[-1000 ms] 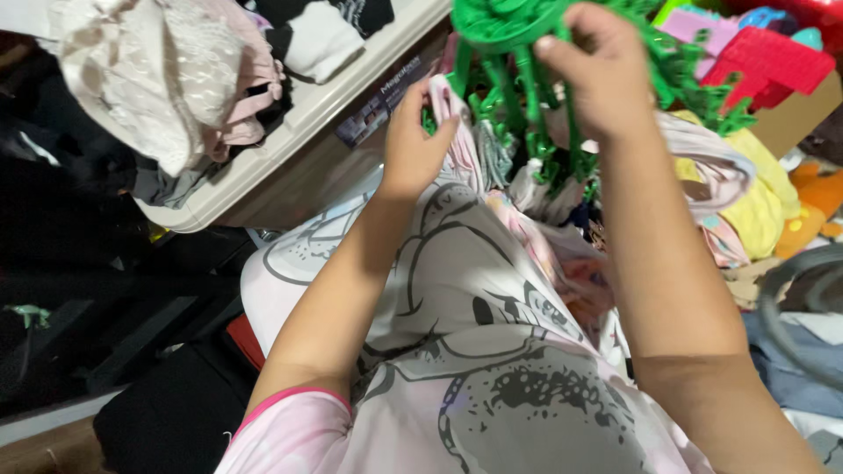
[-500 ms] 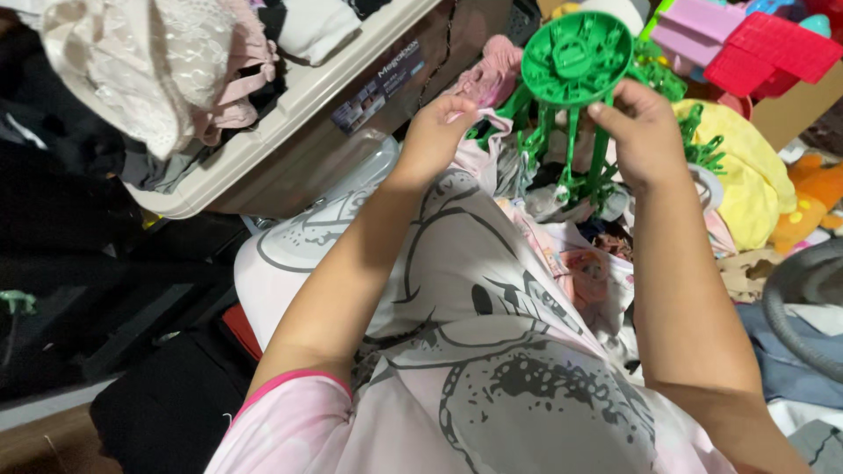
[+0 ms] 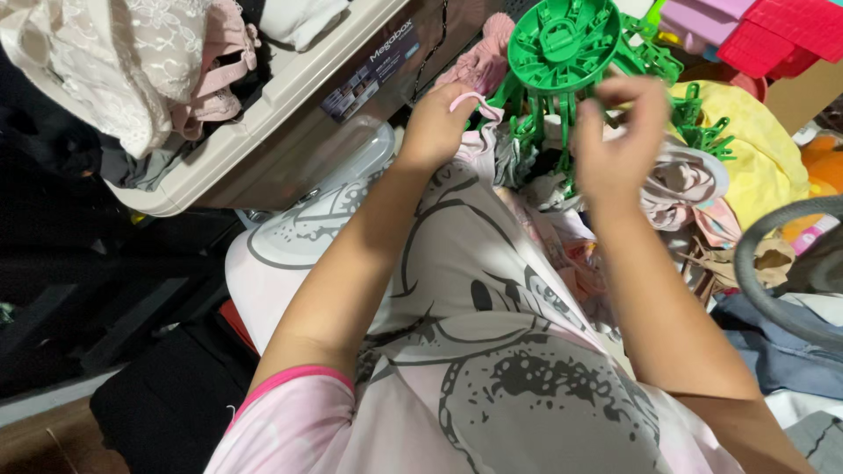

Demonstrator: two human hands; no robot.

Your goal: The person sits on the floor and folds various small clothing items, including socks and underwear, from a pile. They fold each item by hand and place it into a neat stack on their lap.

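She's partway through stripping the green round clip hanger (image 3: 564, 44): several small garments dangle from its pegs, and a pile of unclipped clothes (image 3: 694, 189) lies beside it, so plenty is left. Her left hand (image 3: 436, 127) is pinched shut on a pink fabric strap (image 3: 474, 103) just under the hanger's left edge, near the beige storage bin (image 3: 263, 132). Half a second back her right hand (image 3: 619, 140) gripped the hanger's spokes; now it has let go, fingers loosely curled, holding nothing.

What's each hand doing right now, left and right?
Left hand: closed on a pink garment strap.
Right hand: fingers pinching at the green peg hanger; grip unclear.
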